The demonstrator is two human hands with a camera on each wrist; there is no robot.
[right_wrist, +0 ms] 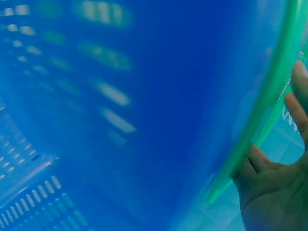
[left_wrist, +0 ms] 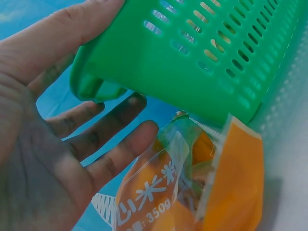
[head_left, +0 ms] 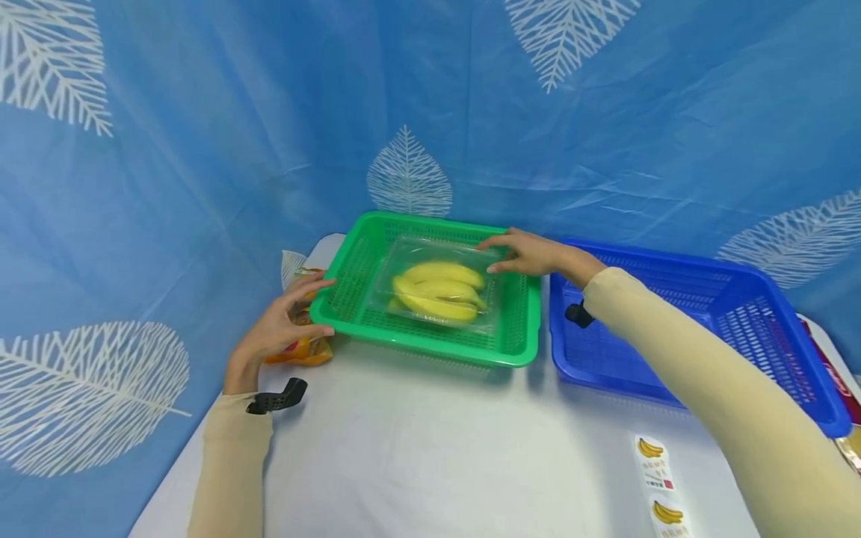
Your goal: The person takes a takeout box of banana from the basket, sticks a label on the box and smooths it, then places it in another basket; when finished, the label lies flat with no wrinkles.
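Observation:
A clear plastic box (head_left: 383,288) with yellow bananas (head_left: 440,291) inside lies in a green basket (head_left: 430,347). My left hand (head_left: 276,329) is at the basket's left rim, its thumb over the edge and the other fingers spread below, as the left wrist view shows. Beneath those fingers leans an orange printed food bag (left_wrist: 233,178). Across the back right corner of the basket reaches my right hand (head_left: 528,252), thumb and forefinger stretched toward the box's right edge. In the right wrist view some of its fingers lie along the green rim.
A blue basket (head_left: 565,370) stands close against the green one on the right. Banana-printed stickers (head_left: 655,471) lie on the white table (head_left: 417,448) at the front right. A red package (head_left: 834,373) shows behind the blue basket's right side. A blue leaf-patterned curtain (head_left: 282,149) hangs behind.

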